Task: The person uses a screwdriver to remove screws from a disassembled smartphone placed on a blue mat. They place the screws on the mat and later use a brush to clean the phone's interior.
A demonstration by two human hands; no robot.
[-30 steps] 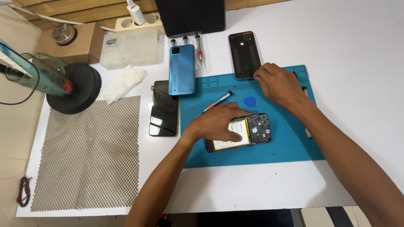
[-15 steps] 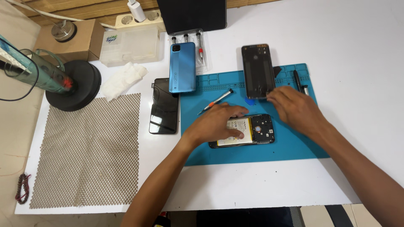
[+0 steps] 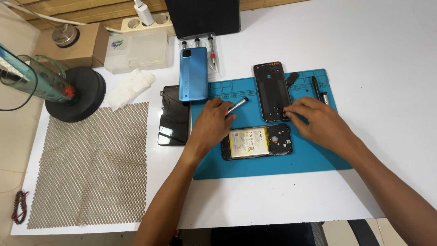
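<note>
Two hands (image 3: 214, 124) (image 3: 318, 123), one opened phone (image 3: 256, 142), one screwdriver (image 3: 236, 106)

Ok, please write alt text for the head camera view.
Above an opened phone on a blue mat, the left hand holds a screwdriver; the right hand touches a black phone frame.

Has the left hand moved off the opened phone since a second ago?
Yes. The left hand has shifted away from the opened phone, up the blue mat towards the small screwdriver, its fingers touching it.
</note>
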